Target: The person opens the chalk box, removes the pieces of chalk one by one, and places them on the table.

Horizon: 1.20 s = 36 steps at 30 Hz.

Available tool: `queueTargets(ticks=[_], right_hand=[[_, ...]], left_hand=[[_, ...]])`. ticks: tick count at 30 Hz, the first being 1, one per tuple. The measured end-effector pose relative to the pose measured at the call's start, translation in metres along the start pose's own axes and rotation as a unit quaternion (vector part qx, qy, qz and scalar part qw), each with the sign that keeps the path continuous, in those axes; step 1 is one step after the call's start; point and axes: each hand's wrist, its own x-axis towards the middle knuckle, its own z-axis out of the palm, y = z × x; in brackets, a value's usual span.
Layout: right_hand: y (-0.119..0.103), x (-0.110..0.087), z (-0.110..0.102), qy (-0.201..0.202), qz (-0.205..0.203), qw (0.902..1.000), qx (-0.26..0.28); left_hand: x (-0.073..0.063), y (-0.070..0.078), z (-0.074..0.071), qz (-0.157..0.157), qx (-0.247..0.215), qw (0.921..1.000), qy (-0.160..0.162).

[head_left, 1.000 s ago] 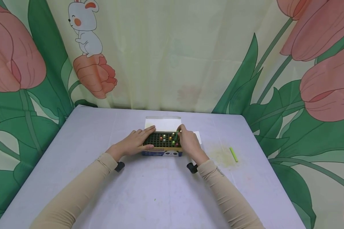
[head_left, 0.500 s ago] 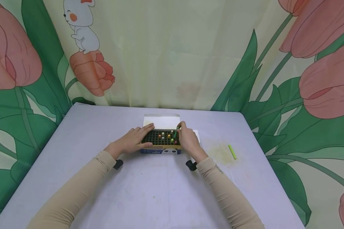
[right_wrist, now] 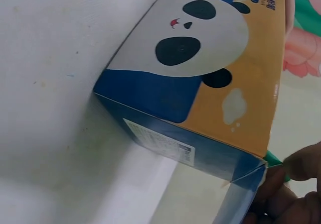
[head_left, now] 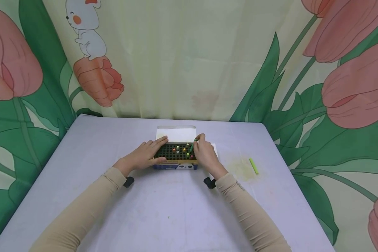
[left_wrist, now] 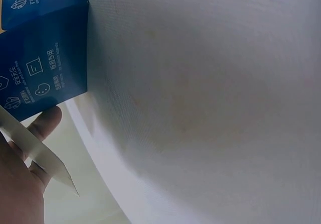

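A blue and yellow chalk box [head_left: 186, 166] with a panda on its front stands on the table, top flap folded back. Its black grid of holes holds several coloured chalk tips, spaced apart. My left hand [head_left: 140, 155] lies over the box's left end, fingers straight along the top and thumb at the front edge. Above the right end of the grid, my right hand [head_left: 205, 153] pinches a dark green chalk stick [head_left: 191, 148], which leans with its lower end at the holes. The right wrist view shows a bit of green chalk [right_wrist: 273, 159] at the fingertips, mostly hidden behind the box corner.
A light green chalk stick [head_left: 253, 166] lies on the white table [head_left: 163, 217] right of the box. The white box flap [head_left: 176, 134] extends behind the grid. A black wrist camera [head_left: 129, 181] hangs at the left cuff. A flower-printed curtain [head_left: 163, 70] closes off the back.
The dark green chalk tilts somewhat more in my right fingers and its lower end has shifted slightly left. My left hand keeps its place on the box. The head view has shifted a little.
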Motion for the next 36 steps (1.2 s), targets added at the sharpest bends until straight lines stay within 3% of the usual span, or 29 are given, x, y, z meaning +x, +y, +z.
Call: queueTargets(ticks=[7,20,29,36], right_hand=[[0.004,0.001,0.001,0.021,0.005,0.9998,0.004],[0.009,0.001,-0.002,0.054,-0.027,0.9979,0.023],[0.007,0.001,-0.010,0.081,-0.049,0.9894,0.110],[0.005,0.000,-0.019,0.087,-0.027,0.9818,0.167]], left_hand=[[0.000,0.001,-0.001,0.006,-0.004,1.0000,0.002],[0.005,0.002,0.000,0.011,0.002,0.9999,-0.001],[0.004,0.001,0.000,0.011,0.000,0.9999,-0.004],[-0.001,-0.002,0.003,0.010,-0.001,0.9999,0.004]])
